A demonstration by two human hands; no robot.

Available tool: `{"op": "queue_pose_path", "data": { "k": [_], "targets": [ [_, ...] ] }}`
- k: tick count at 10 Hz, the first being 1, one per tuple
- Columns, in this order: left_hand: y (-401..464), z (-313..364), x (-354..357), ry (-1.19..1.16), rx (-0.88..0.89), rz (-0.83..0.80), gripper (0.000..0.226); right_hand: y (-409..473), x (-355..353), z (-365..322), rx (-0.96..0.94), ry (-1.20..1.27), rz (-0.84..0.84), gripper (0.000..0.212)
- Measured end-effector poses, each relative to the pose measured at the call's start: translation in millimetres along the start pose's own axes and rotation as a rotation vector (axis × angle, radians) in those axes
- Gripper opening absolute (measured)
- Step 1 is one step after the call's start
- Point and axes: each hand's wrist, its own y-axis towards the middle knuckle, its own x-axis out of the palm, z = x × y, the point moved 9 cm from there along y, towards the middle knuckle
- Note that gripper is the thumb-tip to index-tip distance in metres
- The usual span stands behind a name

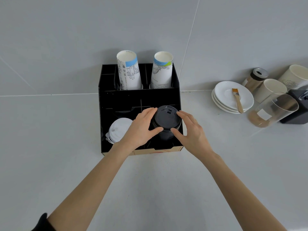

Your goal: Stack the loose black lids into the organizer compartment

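The black organizer (106, 100) sits on the pale counter (150, 189). In its front right compartment stands a stack of black lids (166, 121), left hand (141, 129) and right hand (191, 132) cupping it, fingers seemingly touching its rim. White lids (119, 129) fill the neighbouring compartment.

Stack of round black plastic lids (165, 121) stands upright in front right compartment of black divided organizer (106, 104), sip-tab uppermost.
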Motion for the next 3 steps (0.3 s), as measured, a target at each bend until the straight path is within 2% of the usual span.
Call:
{"op": "queue_pose_path", "data": {
  "k": [3],
  "targets": [
    [-4,12,-38,0.078,-0.005,0.050,0.068,10,-17,-25,-0.032,-0.177,-0.086,0.058]
  ]
}}
